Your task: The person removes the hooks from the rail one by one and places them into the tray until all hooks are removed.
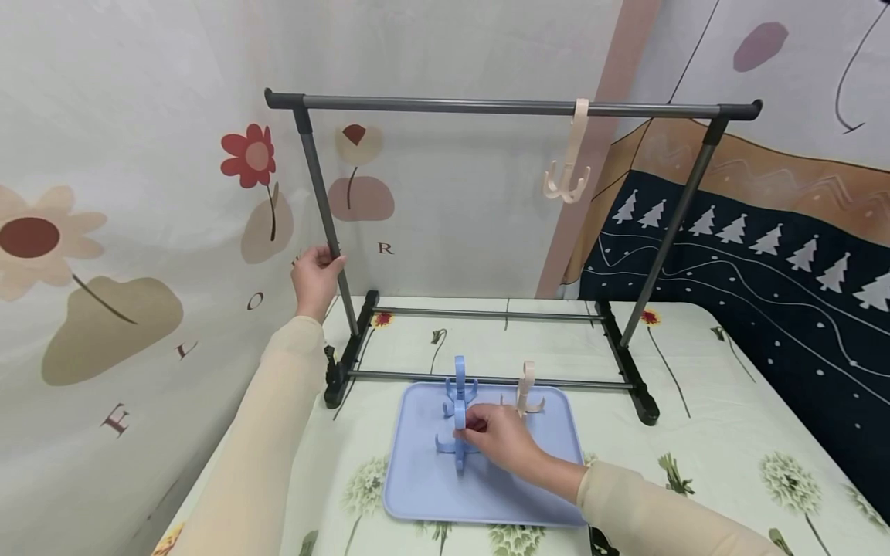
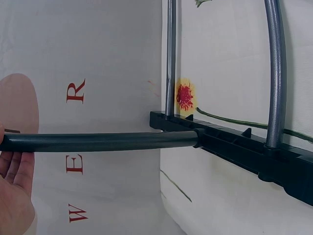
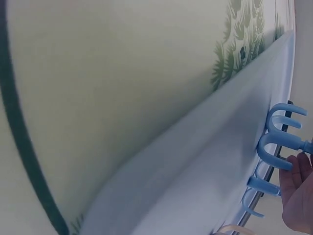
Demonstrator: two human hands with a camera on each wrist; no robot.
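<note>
My left hand [image 1: 317,279] grips the left upright [image 1: 321,189] of a dark grey metal garment rack, its thumb and fingers around the tube. In the left wrist view, part of that hand [image 2: 17,196] shows at the tube's end. My right hand [image 1: 504,436] pinches a blue multi-prong hanging hook [image 1: 460,455] above a light blue tray [image 1: 487,498]. Behind it on the tray is a second blue hook [image 1: 460,382]. A beige hook [image 1: 526,386] lies just beyond the right hand, partly covered by it. Another beige hook [image 1: 573,154] hangs from the top bar [image 1: 445,105], right of its middle.
The rack's black feet [image 1: 629,367] stand on a flower-printed tablecloth [image 1: 723,432], joined by two low crossbars [image 1: 487,313]. The tray's far edge meets the front crossbar. A printed curtain [image 1: 139,193] hangs behind and to the left, with dark tree-patterned fabric [image 1: 779,293] at the right.
</note>
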